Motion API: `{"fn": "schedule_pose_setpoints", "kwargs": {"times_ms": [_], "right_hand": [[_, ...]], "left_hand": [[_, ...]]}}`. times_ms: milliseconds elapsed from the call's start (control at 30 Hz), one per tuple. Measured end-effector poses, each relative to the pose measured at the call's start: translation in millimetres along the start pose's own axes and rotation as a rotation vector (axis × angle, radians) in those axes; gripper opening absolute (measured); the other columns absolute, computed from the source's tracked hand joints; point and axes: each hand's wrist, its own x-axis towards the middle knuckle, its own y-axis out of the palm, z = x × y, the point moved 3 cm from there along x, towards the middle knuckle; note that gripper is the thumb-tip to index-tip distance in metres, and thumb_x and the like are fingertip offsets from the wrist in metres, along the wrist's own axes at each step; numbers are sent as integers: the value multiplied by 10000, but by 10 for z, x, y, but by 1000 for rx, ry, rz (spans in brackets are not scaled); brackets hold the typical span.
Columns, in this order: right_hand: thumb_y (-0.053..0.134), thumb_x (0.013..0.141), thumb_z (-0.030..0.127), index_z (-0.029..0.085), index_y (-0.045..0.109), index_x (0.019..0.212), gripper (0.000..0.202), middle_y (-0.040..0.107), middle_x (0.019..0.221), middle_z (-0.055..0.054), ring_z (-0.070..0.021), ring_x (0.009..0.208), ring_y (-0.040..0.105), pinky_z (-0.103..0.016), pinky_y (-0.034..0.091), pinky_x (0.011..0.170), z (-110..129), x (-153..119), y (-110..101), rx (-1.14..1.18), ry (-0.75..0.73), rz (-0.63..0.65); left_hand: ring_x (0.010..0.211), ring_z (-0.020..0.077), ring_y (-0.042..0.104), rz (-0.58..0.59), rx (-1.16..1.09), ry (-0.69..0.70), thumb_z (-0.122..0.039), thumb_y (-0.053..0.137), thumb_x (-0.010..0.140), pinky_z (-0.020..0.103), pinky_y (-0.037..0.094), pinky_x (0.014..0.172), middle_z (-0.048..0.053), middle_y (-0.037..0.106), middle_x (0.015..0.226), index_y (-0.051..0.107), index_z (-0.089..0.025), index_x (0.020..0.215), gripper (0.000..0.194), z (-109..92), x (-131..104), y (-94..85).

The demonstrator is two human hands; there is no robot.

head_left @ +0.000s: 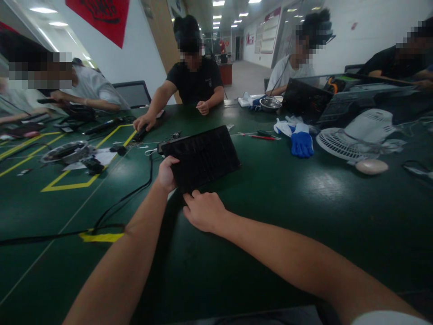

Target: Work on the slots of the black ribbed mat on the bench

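Note:
A flat black rectangular panel (206, 155), with a dark glossy face like a tablet or a small screen, is tilted up over the green table. My left hand (167, 174) grips its left edge, thumb on the face and the other fingers out of sight behind. At the lower corner, my right hand (204, 210) has its fingers curled and pressed against the bottom edge. Whether those fingertips pinch the edge or something small there, I cannot make out. Just behind the panel's upper left corner lies a dark box-like part (161, 148) with a white cable loop.
Blue and white gloves (302, 141), a white fan (355, 135) and a steel bowl (270, 104) lie to the right. A red screwdriver or pen (264, 137) is behind the panel. Black cable (125, 196) runs along the left. Across the table, a person's hand (145, 125) touches a black object.

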Motion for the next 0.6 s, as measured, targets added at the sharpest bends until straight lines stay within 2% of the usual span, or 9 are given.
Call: {"fn": "schedule_pose_setpoints", "kwargs": {"times_ms": [100,200,300,467,600], "right_hand": [[417,1177,321,161,747,1261,377,769,1210,-120,-257,974,779,-405,617,779,-54,-106,19,-15,-112,10],[471,1164,253,153,749,1201,297,764,1117,-86,-194,899,737,-327,578,741,-165,-289,14,19,-205,17],[556,1143,274,145,756,1123,238,749,1040,-71,-170,836,694,-310,549,726,-372,-512,-27,87,-196,3],[709,1015,169,147,769,936,102,722,887,-28,-121,713,624,-259,514,655,-772,-823,-94,315,-146,-57],[712,969,147,175,765,881,107,731,844,-13,-118,683,626,-250,517,634,-867,-911,-152,454,-161,-221]], "left_hand": [[965,400,795,13,-21,-38,-367,635,568,521,722,777,88,798,893,682,-224,885,351,29,-13,12],[954,392,796,40,-16,-74,-364,633,566,524,720,775,82,800,894,697,-225,916,383,64,-32,48],[947,390,797,54,26,-116,-370,638,563,513,717,768,84,796,869,697,-228,893,364,106,-62,98],[915,393,796,91,112,-160,-388,665,557,500,702,728,79,791,834,675,-244,833,312,187,-121,218],[835,343,774,115,161,-159,-359,684,565,414,649,649,63,766,781,671,-235,766,237,267,-153,299]]}}
